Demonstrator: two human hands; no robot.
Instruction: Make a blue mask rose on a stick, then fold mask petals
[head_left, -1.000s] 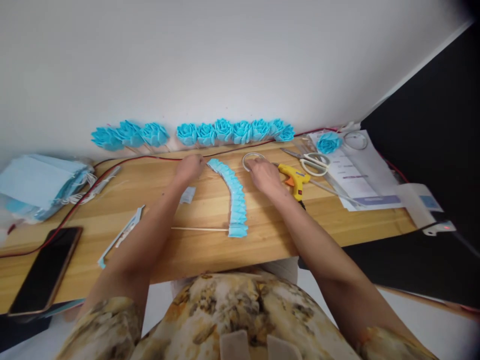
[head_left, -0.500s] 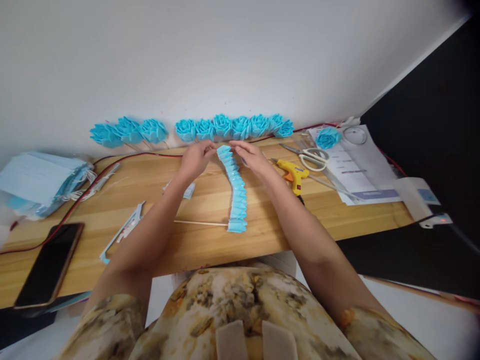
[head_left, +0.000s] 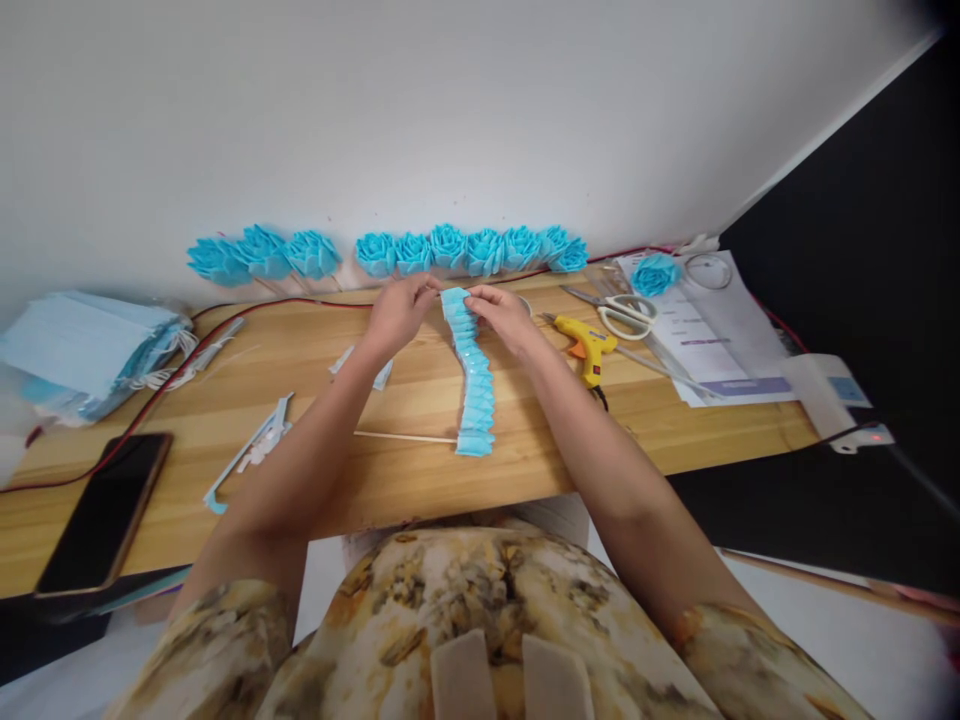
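A long light-blue pleated strip (head_left: 476, 380), folded zigzag like overlapping petals, lies lengthwise on the wooden table. My right hand (head_left: 504, 315) pinches the right side of its far end between thumb and fingers. At the left corner of that same end, the fingertips of my left hand (head_left: 401, 315) are pressed together. A thin wooden stick (head_left: 405, 436) reaches from beneath my left forearm to the strip's near end. White and blue scraps (head_left: 382, 376) lie beside my left wrist.
Finished blue flowers (head_left: 448, 247) line the wall. To the right are a yellow glue gun (head_left: 585, 345), scissors (head_left: 628, 314), papers (head_left: 712, 345) and another blue flower (head_left: 655, 274). On the left are stacked face masks (head_left: 82, 345), cut strips (head_left: 251, 450), a phone (head_left: 105, 515) and a red-black cable (head_left: 161, 405).
My right fingers have closed onto the far end of the strip, where they were stretched out beside it. That end has shifted slightly right. The camera view has moved a little.
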